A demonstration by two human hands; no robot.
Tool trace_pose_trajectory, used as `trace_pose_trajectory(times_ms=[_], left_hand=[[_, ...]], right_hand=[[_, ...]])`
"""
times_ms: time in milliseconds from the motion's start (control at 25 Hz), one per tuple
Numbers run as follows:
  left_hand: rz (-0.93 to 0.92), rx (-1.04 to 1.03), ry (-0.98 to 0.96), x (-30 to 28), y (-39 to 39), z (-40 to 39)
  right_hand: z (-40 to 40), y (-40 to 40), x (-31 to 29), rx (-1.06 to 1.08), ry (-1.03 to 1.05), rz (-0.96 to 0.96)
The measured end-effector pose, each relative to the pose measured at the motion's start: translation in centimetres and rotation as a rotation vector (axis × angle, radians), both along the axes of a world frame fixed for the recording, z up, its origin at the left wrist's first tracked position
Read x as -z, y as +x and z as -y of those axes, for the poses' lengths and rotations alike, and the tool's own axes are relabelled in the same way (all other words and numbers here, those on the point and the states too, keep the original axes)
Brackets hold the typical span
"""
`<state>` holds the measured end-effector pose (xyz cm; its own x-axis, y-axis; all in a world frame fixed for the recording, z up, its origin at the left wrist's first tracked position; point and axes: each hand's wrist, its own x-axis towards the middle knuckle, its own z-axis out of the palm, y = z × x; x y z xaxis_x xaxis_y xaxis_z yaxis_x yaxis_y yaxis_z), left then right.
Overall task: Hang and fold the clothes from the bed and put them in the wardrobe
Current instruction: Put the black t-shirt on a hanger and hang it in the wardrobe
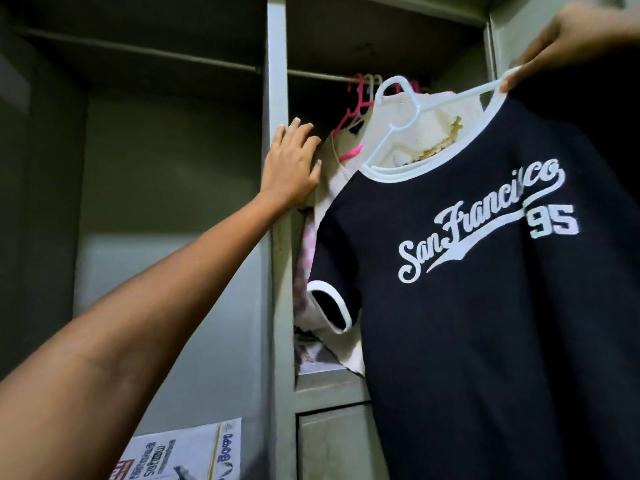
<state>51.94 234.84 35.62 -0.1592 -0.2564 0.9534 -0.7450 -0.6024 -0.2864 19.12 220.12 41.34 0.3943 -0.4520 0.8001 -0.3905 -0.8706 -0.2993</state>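
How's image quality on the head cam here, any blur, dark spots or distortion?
Head view: dim overall, the wardrobe top shelves fall into shadow; the right hand at the frame corner is motion-blurred; the left hand and the T-shirt lettering are sharp; wide-angle lens bows the wardrobe uprights; no glare; white hanger reads brightest.

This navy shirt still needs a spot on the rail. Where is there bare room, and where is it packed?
The rail is bare between the wardrobe's centre post and the pink hangers. The left compartment's rail is bare along its visible length. It is crowded from the pink hangers rightward, where hung clothes bunch behind the navy shirt. The left hand rests there.
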Motion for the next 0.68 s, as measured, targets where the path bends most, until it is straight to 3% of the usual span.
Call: trace_pose_trajectory(times_ms=[280, 440, 680], left_hand=[[-0.04, -0.104, -0.051, -0.5, -0.9, -0.4], [-0.151, -0.112, -0.153, -0.5, -0.8, -0.3], [-0.161, -0.165, -0.106, -0.6, -0.9, 0.0]], right_hand=[[0.1, 4.9, -1.1, 0.192, -0.183, 0.099], [-0.2, 8.5, -2.1, 0.245, -0.159, 0.195], [-1.0, 13.8, -3.2, 0.209, -0.133, 0.232]])
